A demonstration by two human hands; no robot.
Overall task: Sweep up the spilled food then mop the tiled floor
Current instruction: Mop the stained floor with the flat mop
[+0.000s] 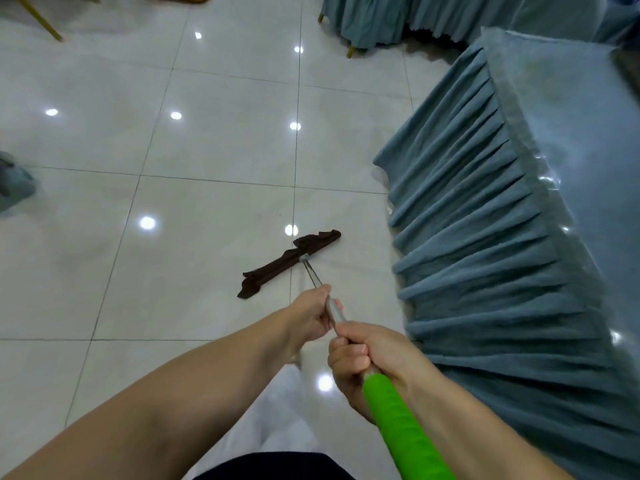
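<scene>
The sweeping part looks finished, as far as can be judged: no spilled food shows on the glossy white tiled floor (214, 140), only a few faint specks near a grout line that are too small to identify. The mopping is under way. The flat mop with a dark brown cloth head (289, 263) lies on the tiles just beside the pleated teal skirt of a covered worktop (485, 220). The left hand (313, 315) is wrapped around the thin metal pole (335, 308), and the right hand (367, 358) is clamped on the pole just above its bright green grip (401, 431). Most of the visible floor is probably not yet mopped. No brand, label or writing can be read.
</scene>
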